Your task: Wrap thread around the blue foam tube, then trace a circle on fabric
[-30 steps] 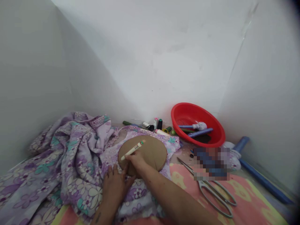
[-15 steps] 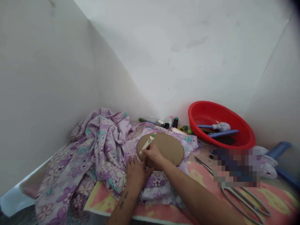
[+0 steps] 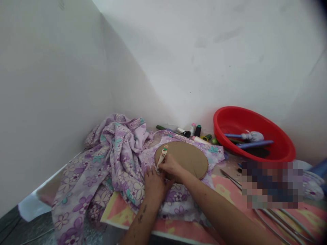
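Note:
A brown oval cardboard piece (image 3: 189, 158) lies flat on purple flowered fabric (image 3: 127, 160). My right hand (image 3: 170, 166) grips a thick white multicolour pen (image 3: 162, 156) with a green detail near its top, tilted so its tip meets the left edge of the oval. My left hand (image 3: 155, 183) rests on the fabric and the oval's lower left edge, fingers stretched out and pressing down. The thumb lies partly behind my right hand. The fabric bunches into a heap on the left and hangs over the table's front edge.
A red basin (image 3: 255, 132) holding blue-handled items stands at the back right. Several thread spools (image 3: 198, 130) lie along the wall. Large scissors (image 3: 270, 217) rest at the right, partly under a blurred patch. A pink and yellow cloth (image 3: 178, 231) covers the table.
The camera view has shifted, so everything sits further right. The pen stands more upright, its tip still at the oval's left edge. My left hand stays beside it.

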Action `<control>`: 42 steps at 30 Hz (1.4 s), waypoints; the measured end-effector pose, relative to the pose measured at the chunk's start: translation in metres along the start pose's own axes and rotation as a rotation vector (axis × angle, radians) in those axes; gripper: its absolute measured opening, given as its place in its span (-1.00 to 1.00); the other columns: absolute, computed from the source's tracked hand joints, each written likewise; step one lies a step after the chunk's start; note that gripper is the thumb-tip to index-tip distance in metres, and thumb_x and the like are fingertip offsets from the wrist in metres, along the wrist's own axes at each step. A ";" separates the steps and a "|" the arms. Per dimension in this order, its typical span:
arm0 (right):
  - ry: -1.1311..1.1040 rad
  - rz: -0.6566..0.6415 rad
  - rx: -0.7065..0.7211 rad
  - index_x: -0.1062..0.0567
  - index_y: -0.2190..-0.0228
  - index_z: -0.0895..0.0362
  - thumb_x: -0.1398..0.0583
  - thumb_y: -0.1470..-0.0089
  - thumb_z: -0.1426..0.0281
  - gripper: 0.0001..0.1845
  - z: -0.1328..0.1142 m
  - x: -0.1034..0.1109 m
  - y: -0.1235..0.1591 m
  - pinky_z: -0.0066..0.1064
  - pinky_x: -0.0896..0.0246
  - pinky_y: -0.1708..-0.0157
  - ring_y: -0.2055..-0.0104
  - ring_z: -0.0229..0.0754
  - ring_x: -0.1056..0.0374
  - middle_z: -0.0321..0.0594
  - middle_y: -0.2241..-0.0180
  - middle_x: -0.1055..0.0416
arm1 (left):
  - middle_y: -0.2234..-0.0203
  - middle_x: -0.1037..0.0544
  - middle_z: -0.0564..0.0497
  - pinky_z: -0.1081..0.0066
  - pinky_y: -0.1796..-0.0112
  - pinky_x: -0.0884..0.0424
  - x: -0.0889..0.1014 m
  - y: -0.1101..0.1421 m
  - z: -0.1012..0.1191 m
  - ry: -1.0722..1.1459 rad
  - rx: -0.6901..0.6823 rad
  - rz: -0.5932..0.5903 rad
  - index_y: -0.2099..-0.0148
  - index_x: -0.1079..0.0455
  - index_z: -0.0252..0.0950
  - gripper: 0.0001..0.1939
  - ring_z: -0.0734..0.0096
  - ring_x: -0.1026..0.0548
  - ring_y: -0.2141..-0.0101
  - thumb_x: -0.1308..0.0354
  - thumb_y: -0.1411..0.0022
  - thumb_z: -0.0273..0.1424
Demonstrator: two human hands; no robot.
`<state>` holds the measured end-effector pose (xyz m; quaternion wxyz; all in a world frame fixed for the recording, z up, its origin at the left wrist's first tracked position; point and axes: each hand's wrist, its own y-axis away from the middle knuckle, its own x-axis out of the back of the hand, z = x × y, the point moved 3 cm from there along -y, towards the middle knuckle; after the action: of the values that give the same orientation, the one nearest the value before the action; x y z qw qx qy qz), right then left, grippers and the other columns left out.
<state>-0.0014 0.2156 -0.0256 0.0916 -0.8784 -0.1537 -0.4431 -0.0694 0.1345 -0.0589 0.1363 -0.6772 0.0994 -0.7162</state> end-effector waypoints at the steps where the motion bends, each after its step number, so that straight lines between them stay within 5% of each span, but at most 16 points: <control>1: 0.045 0.007 0.016 -0.48 0.50 0.23 -0.10 0.22 0.42 -0.80 -0.002 0.001 0.000 -0.53 0.00 0.55 0.48 -0.25 -0.28 -0.17 0.53 -0.41 | 0.02 -0.28 -0.26 0.05 0.08 0.02 0.000 0.000 0.000 0.006 0.003 -0.003 -0.02 -0.27 -0.22 -0.42 -0.11 -0.14 0.00 0.12 -0.06 0.00; 13: 0.355 0.065 0.116 -0.50 0.40 0.19 -0.07 0.17 0.35 -0.71 -0.013 -0.004 -0.005 -0.46 -0.09 0.44 0.33 -0.09 -0.35 -0.03 0.38 -0.46 | 0.02 -0.28 -0.25 0.07 0.07 -0.01 0.003 -0.001 0.001 0.056 0.009 0.003 -0.02 -0.27 -0.32 -0.36 -0.12 -0.15 0.02 0.13 -0.05 0.02; 42: 0.509 -0.015 0.158 -0.47 0.33 0.22 -0.08 0.19 0.42 -0.69 -0.033 -0.006 -0.023 -0.40 -0.16 0.33 0.26 -0.05 -0.35 0.02 0.32 -0.44 | 0.02 -0.28 -0.22 0.04 0.08 0.01 0.005 -0.001 0.000 0.077 0.019 -0.027 -0.01 -0.26 -0.18 -0.42 -0.13 -0.14 0.01 0.04 0.00 0.01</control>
<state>-0.0377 0.2266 -0.0100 0.1926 -0.7275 -0.1662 -0.6372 -0.0697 0.1341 -0.0541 0.1289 -0.6490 0.0886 -0.7445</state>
